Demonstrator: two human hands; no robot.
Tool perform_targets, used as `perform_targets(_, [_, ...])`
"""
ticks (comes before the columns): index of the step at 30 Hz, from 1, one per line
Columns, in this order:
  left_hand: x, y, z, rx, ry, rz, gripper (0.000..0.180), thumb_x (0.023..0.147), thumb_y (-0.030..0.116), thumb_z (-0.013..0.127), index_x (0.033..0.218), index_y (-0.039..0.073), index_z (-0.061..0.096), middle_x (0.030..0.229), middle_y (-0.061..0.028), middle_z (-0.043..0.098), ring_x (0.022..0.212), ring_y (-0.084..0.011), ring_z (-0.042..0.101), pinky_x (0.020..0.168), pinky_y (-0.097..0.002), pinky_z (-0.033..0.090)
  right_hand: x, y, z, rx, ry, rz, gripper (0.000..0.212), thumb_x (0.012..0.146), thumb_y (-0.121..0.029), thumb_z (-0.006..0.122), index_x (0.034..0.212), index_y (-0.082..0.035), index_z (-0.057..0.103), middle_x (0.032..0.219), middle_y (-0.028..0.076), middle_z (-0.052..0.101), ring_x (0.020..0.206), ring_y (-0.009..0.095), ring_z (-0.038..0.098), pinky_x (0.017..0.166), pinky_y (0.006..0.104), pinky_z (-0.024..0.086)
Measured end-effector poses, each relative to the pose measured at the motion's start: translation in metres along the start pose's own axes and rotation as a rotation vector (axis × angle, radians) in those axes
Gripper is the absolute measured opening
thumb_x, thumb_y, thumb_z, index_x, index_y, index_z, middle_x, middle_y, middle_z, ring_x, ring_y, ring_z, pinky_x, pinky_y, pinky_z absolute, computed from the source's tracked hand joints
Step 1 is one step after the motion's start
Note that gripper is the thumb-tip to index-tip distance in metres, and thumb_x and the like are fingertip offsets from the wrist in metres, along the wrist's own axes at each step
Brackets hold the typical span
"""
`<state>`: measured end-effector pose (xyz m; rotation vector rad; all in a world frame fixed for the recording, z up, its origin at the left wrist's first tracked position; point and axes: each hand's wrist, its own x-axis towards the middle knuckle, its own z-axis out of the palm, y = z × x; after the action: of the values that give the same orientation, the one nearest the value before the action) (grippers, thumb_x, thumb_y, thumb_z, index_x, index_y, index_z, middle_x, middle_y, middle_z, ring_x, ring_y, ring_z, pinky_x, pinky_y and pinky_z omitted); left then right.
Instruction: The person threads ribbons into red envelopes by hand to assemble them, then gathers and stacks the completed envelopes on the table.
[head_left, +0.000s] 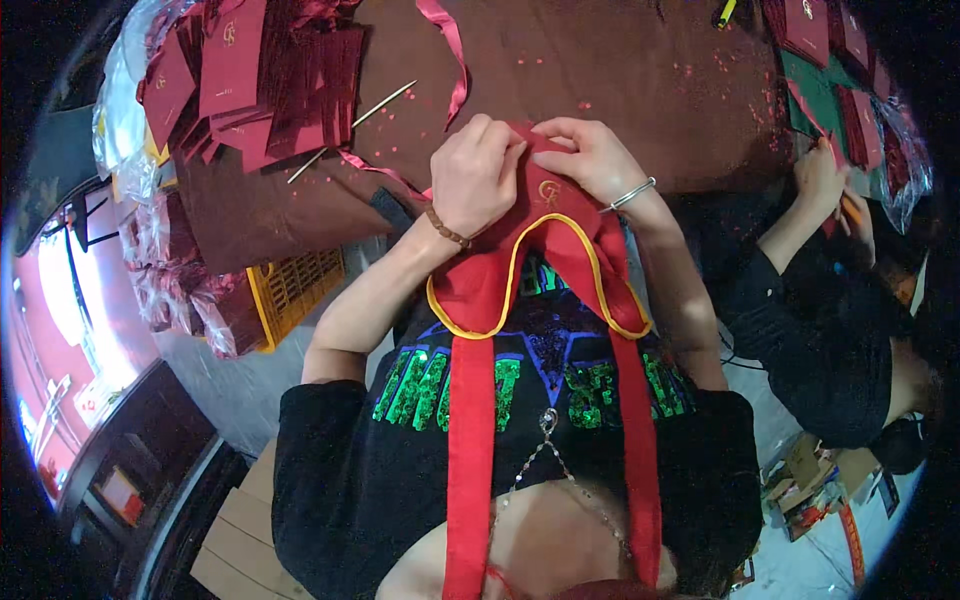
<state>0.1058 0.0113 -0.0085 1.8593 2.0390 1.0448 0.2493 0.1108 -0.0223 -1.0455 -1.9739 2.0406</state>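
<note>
My two hands meet at the table's near edge over a dark red card [545, 168] with a gold emblem, similar to those in the stack; its lower edge blends into my red apron. My left hand [478, 172] is closed, thumb and fingers pinching the card's left side. At its upper right side my right hand [590, 160] has bent fingers pressed together on it. A pink ribbon [385, 175] runs from the table to beside my left wrist. The yellow-edged apron [470, 290] hangs just below both hands.
A thick stack of dark red cards [230, 60] covers the back left, beside a thin pale stick [352, 130]. Another ribbon [452, 60] and small pink scraps lie on the brown cloth [620, 60]. A yellow crate [295, 290] stands below left. At right, a co-worker's hands [825, 185] handle something red.
</note>
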Motion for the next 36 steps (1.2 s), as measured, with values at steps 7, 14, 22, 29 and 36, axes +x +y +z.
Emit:
perform_targets(7, [-0.003,-0.003,0.0,-0.104,-0.012,-0.118,0.008,0.074,0.007,0.062,0.077,0.003,0.055,0.072,-0.0126,0.053,0.065,-0.0303,0.056,0.056,-0.0366,0.044,0.0,0.0,0.0,0.017,0.02,-0.021,0.036,0.075,-0.008,0.063,0.107,0.005,0.056,0.101,0.015,0.062,0.097,0.02,0.059,0.082,0.0287,0.047])
perform_targets(14, [0.002,-0.002,0.001,-0.101,-0.024,-0.073,0.009,0.075,0.01,0.061,0.076,0.004,0.054,0.071,-0.012,0.053,0.064,-0.0295,0.056,0.055,-0.0369,0.044,0.002,0.004,0.001,-0.03,-0.021,0.006,0.03,0.078,-0.004,0.059,0.107,0.002,0.053,0.096,0.007,0.061,0.086,0.011,0.057,0.074,0.0235,0.047])
perform_targets(22, [0.001,-0.009,-0.001,-0.173,-0.052,-0.171,0.011,0.076,0.013,0.06,0.074,0.004,0.055,0.071,-0.0123,0.053,0.066,-0.0303,0.056,0.057,-0.0381,0.044,0.0,0.002,-0.001,0.123,-0.096,0.062,0.032,0.08,-0.004,0.058,0.11,0.002,0.051,0.099,0.008,0.059,0.089,0.012,0.056,0.076,0.0237,0.047])
perform_targets(29, [-0.004,-0.004,0.002,-0.16,-0.012,-0.155,0.01,0.075,0.012,0.061,0.074,0.005,0.054,0.072,-0.0119,0.053,0.065,-0.0303,0.055,0.056,-0.0386,0.043,-0.001,-0.001,0.0,0.099,-0.092,0.03,0.035,0.079,-0.004,0.058,0.112,0.003,0.051,0.102,0.009,0.059,0.092,0.013,0.056,0.08,0.0249,0.046])
perform_targets(36, [-0.008,-0.004,0.002,-0.107,-0.022,-0.127,0.01,0.074,0.012,0.061,0.075,0.005,0.054,0.071,-0.0113,0.052,0.064,-0.0299,0.055,0.055,-0.0388,0.043,-0.002,0.0,0.003,0.156,-0.107,0.075,0.035,0.079,-0.005,0.058,0.112,0.004,0.052,0.104,0.009,0.059,0.098,0.014,0.054,0.084,0.0262,0.044])
